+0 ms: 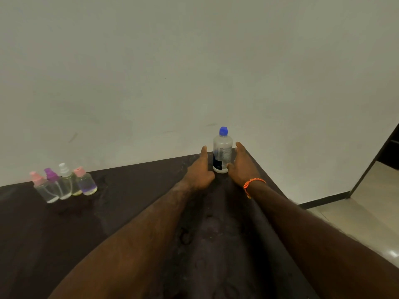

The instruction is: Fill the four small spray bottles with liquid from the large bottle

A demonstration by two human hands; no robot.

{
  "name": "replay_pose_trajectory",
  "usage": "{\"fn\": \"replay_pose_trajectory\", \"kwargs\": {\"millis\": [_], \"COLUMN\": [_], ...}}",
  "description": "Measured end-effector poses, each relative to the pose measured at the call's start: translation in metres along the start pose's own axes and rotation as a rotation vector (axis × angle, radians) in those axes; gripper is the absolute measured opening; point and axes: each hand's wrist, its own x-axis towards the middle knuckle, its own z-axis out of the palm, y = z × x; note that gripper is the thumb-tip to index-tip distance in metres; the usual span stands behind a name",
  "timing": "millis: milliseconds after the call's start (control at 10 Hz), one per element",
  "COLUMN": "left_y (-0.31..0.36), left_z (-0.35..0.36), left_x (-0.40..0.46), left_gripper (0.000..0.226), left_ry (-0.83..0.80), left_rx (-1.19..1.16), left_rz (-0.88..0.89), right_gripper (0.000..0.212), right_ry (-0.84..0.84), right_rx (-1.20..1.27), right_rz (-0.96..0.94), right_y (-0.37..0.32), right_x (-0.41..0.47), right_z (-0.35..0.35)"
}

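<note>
We see both hands stretched out over the dark tabletop (pixel 129 190), flanking the large bottle (pixel 222 152) at the far right corner. The left hand (pixel 199 172) lies just left of the bottle, its fingers fairly straight and pointing away from us, thumb angled toward the bottle's base; we cannot tell whether it touches. The right hand (pixel 241 167) sits on the bottle's other side, fingers extended up along its flank and thumb near its base, relaxed rather than curled round it; contact there is also unclear. An orange band (pixel 251 184) circles the right wrist. The bottle stands upright, clear plastic with a blue cap (pixel 223 131), a pale label across the middle and a dark patch lower down; the print is too blurred for us to read. It looks mostly empty, with perhaps some liquid low down. Well apart, at the far left of the tabletop, four spray bottles stand close together in a row: one with a pink cap (pixel 44 187), one purple (pixel 56 184), one white (pixel 67 180), and another pink (pixel 86 181). All are clear; the rightmost shows a purplish tint near its bottom. Behind everything is a plain pale wall (pixel 194 61), and to the right a light floor (pixel 356 212).
</note>
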Motion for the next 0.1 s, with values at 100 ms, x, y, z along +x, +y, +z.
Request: {"fn": "replay_pose_trajectory", "kwargs": {"millis": [100], "left_y": [-0.0039], "left_z": [-0.0082], "left_x": [-0.0155], "left_gripper": [0.102], "left_ry": [0.007], "left_rx": [0.131], "left_rz": [-0.012], "right_gripper": [0.069], "right_ry": [0.042], "right_rx": [-0.063], "right_rz": [-0.029], "right_y": [-0.0032], "right_x": [-0.0168], "right_z": [-0.0067]}}
